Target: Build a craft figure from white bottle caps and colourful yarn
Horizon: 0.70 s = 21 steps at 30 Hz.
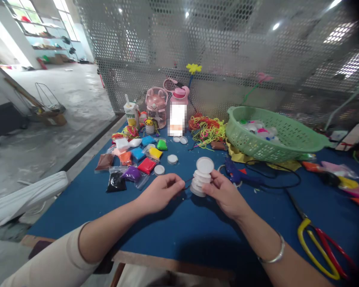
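Observation:
My right hand (227, 195) grips a stack of round white plastic discs (200, 182), like small lids or shallow cups, its top disc tilted toward me. My left hand (161, 192) is closed in a pinch just left of the stack, with a thin dark cord (188, 184) running from the fingertips toward the discs. Whether the cord passes through the discs is hidden. Beyond my left hand lie two loose white lids, one a flat disc (159, 170) and the other a round cap (172, 159).
Bags of coloured clay (132, 174) lie at left. Behind are a drink cup (131, 113), a pink bottle (156, 105) and tangled cords (208, 129). A green basket (299, 139), blue glue gun (236, 173) and scissors (306, 225) are at right. Perforated metal (167, 52) backs the table.

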Each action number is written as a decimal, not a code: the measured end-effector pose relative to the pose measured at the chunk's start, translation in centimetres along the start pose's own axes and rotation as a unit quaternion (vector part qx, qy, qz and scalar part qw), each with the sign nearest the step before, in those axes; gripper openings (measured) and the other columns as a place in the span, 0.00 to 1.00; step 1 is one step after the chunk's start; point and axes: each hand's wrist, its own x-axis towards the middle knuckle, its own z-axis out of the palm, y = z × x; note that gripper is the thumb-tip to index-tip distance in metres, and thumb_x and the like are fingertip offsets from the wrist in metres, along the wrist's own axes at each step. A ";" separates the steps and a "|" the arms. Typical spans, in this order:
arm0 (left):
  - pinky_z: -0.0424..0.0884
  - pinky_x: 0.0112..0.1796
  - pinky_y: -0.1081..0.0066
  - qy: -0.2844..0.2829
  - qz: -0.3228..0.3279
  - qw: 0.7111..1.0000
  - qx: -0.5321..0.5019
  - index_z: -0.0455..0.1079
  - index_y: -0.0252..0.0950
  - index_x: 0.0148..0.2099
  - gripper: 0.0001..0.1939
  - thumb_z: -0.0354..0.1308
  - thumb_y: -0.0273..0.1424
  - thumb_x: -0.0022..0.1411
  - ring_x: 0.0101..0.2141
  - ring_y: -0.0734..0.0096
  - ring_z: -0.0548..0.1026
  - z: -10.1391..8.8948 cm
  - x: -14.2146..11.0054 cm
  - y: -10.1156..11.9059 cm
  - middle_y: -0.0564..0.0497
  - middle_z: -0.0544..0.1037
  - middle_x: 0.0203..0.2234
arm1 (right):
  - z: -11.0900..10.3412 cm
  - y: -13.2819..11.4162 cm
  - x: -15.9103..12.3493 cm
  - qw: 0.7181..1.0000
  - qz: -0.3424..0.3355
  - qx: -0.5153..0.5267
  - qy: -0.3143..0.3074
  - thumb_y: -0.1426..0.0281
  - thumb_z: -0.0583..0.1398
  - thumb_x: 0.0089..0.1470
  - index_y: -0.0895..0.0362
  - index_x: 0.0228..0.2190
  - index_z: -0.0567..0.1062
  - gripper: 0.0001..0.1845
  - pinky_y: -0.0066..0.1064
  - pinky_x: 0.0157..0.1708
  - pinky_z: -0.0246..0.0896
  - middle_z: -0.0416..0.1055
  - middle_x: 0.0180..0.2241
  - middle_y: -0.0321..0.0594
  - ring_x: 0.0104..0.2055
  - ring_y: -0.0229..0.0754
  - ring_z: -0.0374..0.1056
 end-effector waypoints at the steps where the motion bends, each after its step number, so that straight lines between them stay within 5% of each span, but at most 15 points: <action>1: 0.62 0.27 0.74 -0.019 -0.005 0.999 0.032 0.71 0.35 0.32 0.17 0.54 0.44 0.61 0.24 0.73 0.67 0.0 -0.1 -0.1 0.53 0.71 0.22 | -0.2 -0.1 0.0 1.000 -0.008 0.000 0.011 0.61 0.69 0.45 0.52 0.46 0.71 0.26 0.37 0.48 0.63 0.75 0.43 0.40 0.45 0.43 0.70; 4: 0.60 0.24 0.74 -0.038 0.000 0.990 0.133 0.73 0.35 0.31 0.14 0.55 0.41 0.60 0.22 0.73 0.66 -0.1 -0.4 -0.5 0.54 0.70 0.20 | -0.8 -0.5 0.1 0.998 -0.048 -0.006 0.044 0.61 0.67 0.48 0.50 0.46 0.70 0.23 0.39 0.49 0.63 0.75 0.46 0.40 0.47 0.45 0.69; 7: 0.64 0.28 0.73 0.071 0.060 0.984 0.155 0.73 0.35 0.41 0.11 0.56 0.35 0.59 0.27 0.71 0.70 0.0 -0.6 -0.5 0.51 0.75 0.28 | -0.7 -0.6 0.0 0.995 -0.079 -0.041 0.042 0.61 0.68 0.47 0.50 0.47 0.69 0.26 0.41 0.49 0.63 0.74 0.45 0.40 0.47 0.47 0.69; 9: 0.68 0.37 0.70 0.136 0.121 0.976 0.122 0.69 0.36 0.51 0.17 0.57 0.32 0.59 0.38 0.66 0.74 0.1 -0.6 -0.3 0.46 0.76 0.40 | -0.1 -0.4 -0.2 0.992 -0.084 -0.090 0.021 0.62 0.69 0.45 0.50 0.47 0.69 0.27 0.40 0.47 0.64 0.74 0.44 0.40 0.46 0.46 0.70; 12: 0.67 0.49 0.64 0.082 0.173 0.979 0.064 0.65 0.37 0.57 0.25 0.61 0.32 0.57 0.51 0.60 0.71 0.2 -0.5 -0.3 0.42 0.73 0.51 | 1.3 0.1 -0.5 0.983 -0.094 -0.159 -0.017 0.64 0.69 0.46 0.51 0.45 0.70 0.25 0.36 0.43 0.64 0.73 0.42 0.38 0.42 0.44 0.69; 16: 0.68 0.50 0.61 -0.033 0.144 0.989 -0.024 0.67 0.33 0.55 0.26 0.64 0.34 0.56 0.48 0.58 0.74 0.4 -0.1 -0.9 0.41 0.75 0.49 | 2.6 1.0 -0.7 0.973 -0.128 -0.191 -0.034 0.65 0.67 0.49 0.53 0.45 0.69 0.22 0.35 0.42 0.64 0.71 0.42 0.39 0.42 0.43 0.68; 21: 0.71 0.45 0.64 -0.006 0.119 0.992 -0.050 0.70 0.31 0.52 0.24 0.65 0.37 0.55 0.44 0.59 0.76 0.7 0.3 -1.4 0.41 0.77 0.46 | 2.7 1.6 -0.5 0.981 -0.111 -0.152 -0.041 0.64 0.66 0.49 0.52 0.48 0.61 0.28 0.34 0.39 0.65 0.71 0.41 0.39 0.40 0.41 0.70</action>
